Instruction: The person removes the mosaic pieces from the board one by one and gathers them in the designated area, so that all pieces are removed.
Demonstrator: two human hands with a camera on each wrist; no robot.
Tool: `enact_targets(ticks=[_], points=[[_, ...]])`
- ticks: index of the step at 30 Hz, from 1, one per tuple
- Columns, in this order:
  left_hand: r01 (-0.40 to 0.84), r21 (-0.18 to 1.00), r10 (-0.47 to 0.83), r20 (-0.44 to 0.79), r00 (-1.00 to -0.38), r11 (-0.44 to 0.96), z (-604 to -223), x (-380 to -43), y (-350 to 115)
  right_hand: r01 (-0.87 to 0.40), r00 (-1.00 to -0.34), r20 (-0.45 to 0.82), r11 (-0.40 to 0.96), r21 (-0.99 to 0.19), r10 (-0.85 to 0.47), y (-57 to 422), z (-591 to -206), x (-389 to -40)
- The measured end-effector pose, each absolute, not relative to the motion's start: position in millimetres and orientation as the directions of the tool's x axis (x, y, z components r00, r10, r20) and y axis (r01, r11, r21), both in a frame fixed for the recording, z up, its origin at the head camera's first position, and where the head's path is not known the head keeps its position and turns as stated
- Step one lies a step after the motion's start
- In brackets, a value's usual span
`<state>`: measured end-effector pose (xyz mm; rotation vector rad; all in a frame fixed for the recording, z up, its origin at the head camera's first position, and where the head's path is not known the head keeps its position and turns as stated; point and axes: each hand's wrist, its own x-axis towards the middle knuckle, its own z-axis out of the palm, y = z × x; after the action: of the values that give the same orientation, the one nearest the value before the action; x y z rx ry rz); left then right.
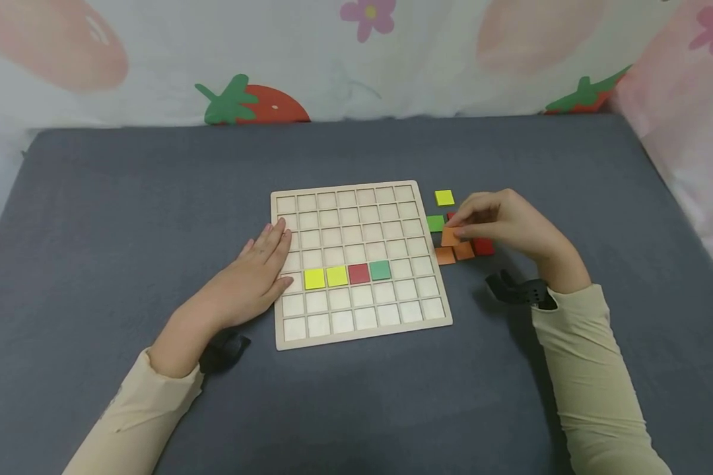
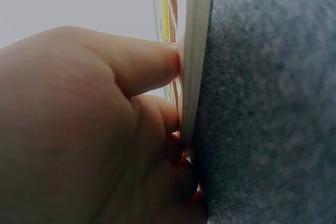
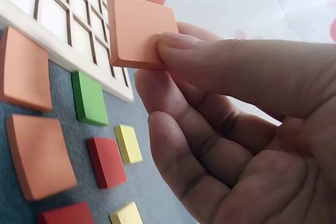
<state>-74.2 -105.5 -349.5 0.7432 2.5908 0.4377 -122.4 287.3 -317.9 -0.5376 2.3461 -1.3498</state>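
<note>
A wooden grid board [image 1: 364, 332] lies on the grey cloth. In one of its rows sit two yellow tiles [image 1: 325, 277], a red tile [image 1: 359, 273] and a green tile [image 1: 380, 270] side by side. My left hand [image 1: 237, 284] rests on the board's left edge with fingers extended; in the left wrist view its thumb [image 2: 152, 66] touches the board's rim. Beyond the board's right side, my right hand [image 1: 508, 224] pinches an orange square tile [image 3: 139, 32] between thumb and fingers, raised above the loose tiles.
Loose tiles lie right of the board: a yellow tile [image 1: 444, 198], a lighter green tile [image 1: 436, 223], orange tiles [image 1: 445, 256] and red tiles [image 1: 484, 247]. A strawberry-print cloth [image 1: 422, 86] hangs behind the table's far edge. Black wrist cameras [image 1: 513, 289] sit below both hands.
</note>
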Motion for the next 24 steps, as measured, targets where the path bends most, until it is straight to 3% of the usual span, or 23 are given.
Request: enact_targets(ticks=[24], points=[[0.434,0.405,0.565,-0.297,-0.77,0.804,-350,-75,-106,-0.078,-0.894,-0.2,0.577,-0.813,-0.402,320,-315,-125]])
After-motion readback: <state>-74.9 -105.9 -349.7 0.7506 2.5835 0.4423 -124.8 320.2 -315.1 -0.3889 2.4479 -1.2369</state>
